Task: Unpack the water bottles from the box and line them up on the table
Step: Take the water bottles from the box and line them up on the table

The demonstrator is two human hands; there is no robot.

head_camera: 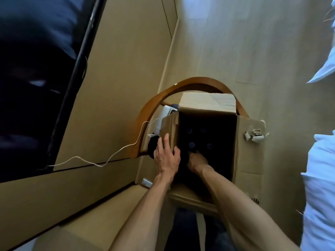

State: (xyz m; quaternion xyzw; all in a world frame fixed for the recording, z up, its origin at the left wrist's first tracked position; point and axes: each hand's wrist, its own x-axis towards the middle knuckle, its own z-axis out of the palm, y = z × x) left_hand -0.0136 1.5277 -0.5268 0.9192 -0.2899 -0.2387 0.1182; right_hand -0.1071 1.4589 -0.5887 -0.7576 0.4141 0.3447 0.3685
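The box (250, 147) stood open on a chair (145, 113), long axis running away from the viewer. Inside, bottles (191, 145) stood upright — caps up. The left hand (165, 154) lay spread on the left flap; the right hand (197, 161) reached inside — grip hidden in shadow.

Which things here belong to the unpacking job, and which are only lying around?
Belong to the job:
cardboard box
bottle caps inside it
left hand on the flap
right hand reaching inside

Lying about:
white cable
white device
wooden chair
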